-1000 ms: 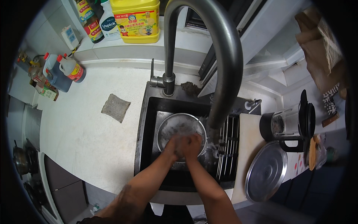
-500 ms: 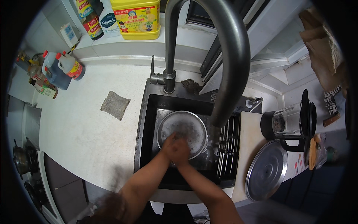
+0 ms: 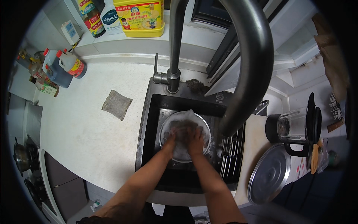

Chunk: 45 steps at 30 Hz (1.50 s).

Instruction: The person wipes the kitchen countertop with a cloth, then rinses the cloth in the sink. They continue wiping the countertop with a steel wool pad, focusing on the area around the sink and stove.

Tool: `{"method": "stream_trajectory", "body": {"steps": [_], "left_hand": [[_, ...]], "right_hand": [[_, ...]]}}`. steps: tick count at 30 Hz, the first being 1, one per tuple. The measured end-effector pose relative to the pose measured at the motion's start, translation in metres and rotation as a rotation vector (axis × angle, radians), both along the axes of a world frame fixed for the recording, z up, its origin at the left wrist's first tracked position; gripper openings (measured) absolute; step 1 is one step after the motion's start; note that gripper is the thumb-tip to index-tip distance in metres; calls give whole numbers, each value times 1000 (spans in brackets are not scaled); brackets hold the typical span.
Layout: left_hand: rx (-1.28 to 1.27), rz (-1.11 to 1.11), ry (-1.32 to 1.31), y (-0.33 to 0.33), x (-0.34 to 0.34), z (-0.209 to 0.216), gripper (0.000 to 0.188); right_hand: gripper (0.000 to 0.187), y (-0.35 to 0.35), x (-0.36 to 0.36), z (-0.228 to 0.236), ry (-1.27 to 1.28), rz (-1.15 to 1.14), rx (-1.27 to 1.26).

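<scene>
A round metal basin (image 3: 207, 128) of foamy water stands in the dark sink (image 3: 149, 123). Both my hands reach into it, side by side and apart. My left hand (image 3: 170, 142) is at the basin's left, its fingers smeared and partly lost in the suds. My right hand (image 3: 195, 141) is at the right, with fingers stretched out and spread into the foam. Between them is a blurred brownish patch (image 3: 181, 130); whether it is an object or moving fingers I cannot make out. White suds (image 3: 190, 115) heap up at the basin's far rim.
A tall curved faucet (image 3: 257, 63) arches over the sink, beside a metal rack (image 3: 233, 153). To the right are a round lid (image 3: 269, 174) and a blender jug (image 3: 292, 125). A grey cloth (image 3: 116, 105) lies on the left counter; bottles (image 3: 59, 69) stand behind.
My hands, clasped together over the basin's near part before, have separated and moved deeper into the foam. Suds have risen at the far rim. The whole view has shifted slightly.
</scene>
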<state>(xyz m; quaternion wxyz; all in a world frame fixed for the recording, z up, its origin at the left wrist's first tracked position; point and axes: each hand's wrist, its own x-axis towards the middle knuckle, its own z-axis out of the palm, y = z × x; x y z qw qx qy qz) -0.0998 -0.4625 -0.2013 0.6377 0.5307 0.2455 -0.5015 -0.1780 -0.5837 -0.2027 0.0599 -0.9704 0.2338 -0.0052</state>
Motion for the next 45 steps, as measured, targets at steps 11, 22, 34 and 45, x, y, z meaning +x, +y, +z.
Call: {"method": "stream_trajectory", "body": {"steps": [11,22,34,45], "left_hand": [[-245,79,441,-12,15,19,51],[-510,272,316,-13,-20,80,42],[-419,243,330,-2,-40,77,43],[-369,148,239,2,-19,85,41]], "right_hand": [[30,37,1,116,-623,443,648],[18,42,-4,74,-634,63,389],[19,49,-30,125,-723,78,500],[24,8,-47,99,-426,-499,804]]}}
